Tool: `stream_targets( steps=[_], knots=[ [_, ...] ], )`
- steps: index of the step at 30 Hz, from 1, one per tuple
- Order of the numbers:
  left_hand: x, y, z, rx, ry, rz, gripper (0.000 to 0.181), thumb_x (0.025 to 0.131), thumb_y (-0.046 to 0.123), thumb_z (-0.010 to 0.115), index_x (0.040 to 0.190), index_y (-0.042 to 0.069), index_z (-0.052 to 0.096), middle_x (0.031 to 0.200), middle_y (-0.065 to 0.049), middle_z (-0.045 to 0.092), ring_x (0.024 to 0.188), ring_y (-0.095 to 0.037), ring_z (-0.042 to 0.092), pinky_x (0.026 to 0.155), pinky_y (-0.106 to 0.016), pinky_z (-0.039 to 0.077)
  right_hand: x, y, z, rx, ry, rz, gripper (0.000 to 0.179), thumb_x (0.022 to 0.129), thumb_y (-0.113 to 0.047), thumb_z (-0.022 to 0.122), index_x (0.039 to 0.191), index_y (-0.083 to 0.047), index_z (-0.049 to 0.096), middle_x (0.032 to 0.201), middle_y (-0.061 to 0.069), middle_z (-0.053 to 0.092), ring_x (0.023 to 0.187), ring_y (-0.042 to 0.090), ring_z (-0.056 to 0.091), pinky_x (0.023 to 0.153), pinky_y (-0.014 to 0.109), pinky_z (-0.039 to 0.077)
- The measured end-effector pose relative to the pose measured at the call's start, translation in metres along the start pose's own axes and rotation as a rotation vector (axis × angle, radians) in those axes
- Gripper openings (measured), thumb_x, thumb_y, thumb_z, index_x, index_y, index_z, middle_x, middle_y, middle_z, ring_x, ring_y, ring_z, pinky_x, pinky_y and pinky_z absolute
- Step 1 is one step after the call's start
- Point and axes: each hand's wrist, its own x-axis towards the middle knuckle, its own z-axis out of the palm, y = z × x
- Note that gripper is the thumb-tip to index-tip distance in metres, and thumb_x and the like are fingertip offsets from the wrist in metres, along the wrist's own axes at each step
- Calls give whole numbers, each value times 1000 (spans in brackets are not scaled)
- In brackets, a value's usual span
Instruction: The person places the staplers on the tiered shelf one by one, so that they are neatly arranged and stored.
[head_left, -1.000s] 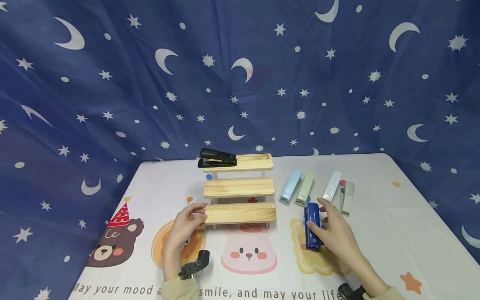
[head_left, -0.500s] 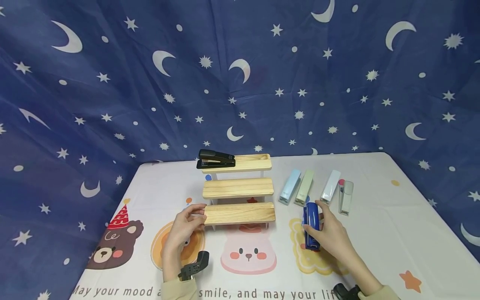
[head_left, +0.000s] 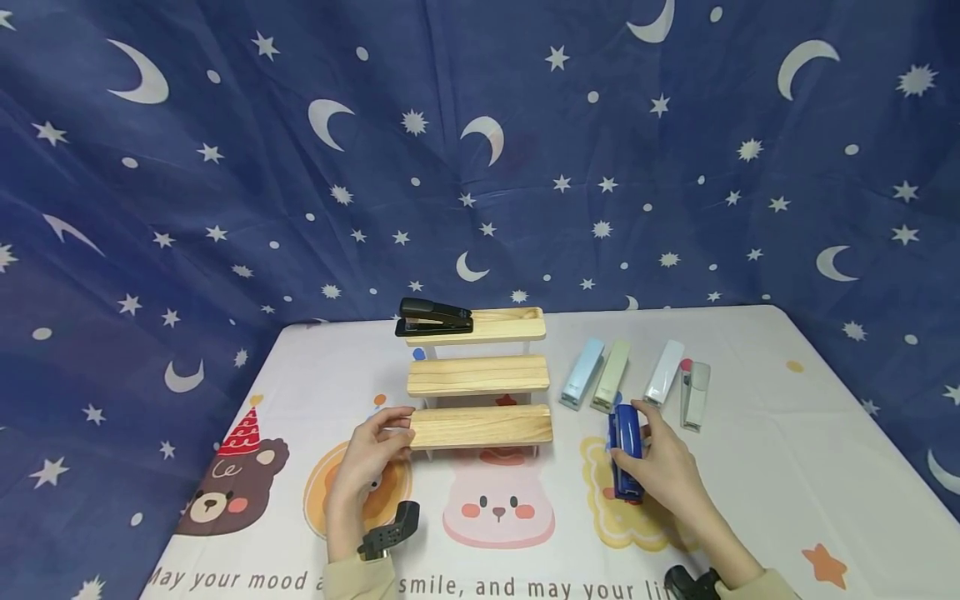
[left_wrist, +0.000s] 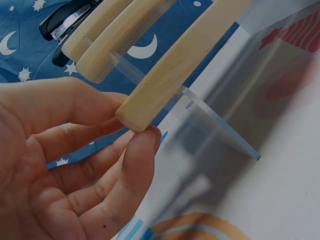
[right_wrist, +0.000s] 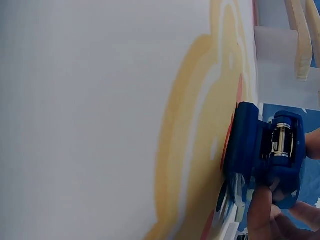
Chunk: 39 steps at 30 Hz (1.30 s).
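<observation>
My left hand (head_left: 372, 454) pinches the left end of the lowest wooden board (head_left: 480, 427) of a three-tier display stand. The left wrist view shows thumb and fingertips at that board's end (left_wrist: 135, 116). To the right of the stand, my right hand (head_left: 667, 467) grips a dark blue stapler (head_left: 626, 450) from its right side, thumb on the near part and fingers toward the far end. In the right wrist view the stapler (right_wrist: 267, 150) stands end-on to the camera, close over the yellow printed shape. A black stapler (head_left: 433, 317) lies on the left of the top tier.
Behind the blue stapler lie a light blue stapler (head_left: 582, 373), a pale green one (head_left: 611, 375), a white one (head_left: 664, 372) and a grey-green one (head_left: 695, 397). A white printed cloth (head_left: 780, 467) covers the table. A dark blue star-patterned curtain (head_left: 480, 150) hangs behind.
My right hand has shifted slightly left and closer around the blue stapler. The left hand, stand and other staplers stay where they were; the head view sways a little.
</observation>
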Motion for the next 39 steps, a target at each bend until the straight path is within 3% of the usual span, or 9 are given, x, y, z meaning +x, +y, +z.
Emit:
stream_targets(
  steps=[13,24,39],
  knots=[
    [2,-1,0,-1,4,0,41,87,2,62,127,1,57,111,-14,57,78,-12,60,71,-29,57,2,-7,-11,-15,27,-14,78,80,-15,71,146,-5,31,111,23,56,80,24,58,55,28,53],
    [2,-2,0,14,9,9,40,86,2,63,127,1,58,112,-15,58,78,-12,60,69,-28,57,4,-19,-24,-12,41,-27,73,82,-16,70,145,-7,33,118,22,55,85,26,55,56,26,54],
    [2,-3,0,6,8,10,41,86,3,63,127,1,58,112,-15,58,78,-11,60,69,-28,57,25,-48,-42,-39,86,-174,60,84,-15,66,139,-7,44,122,21,60,92,28,58,65,31,50]
  ],
)
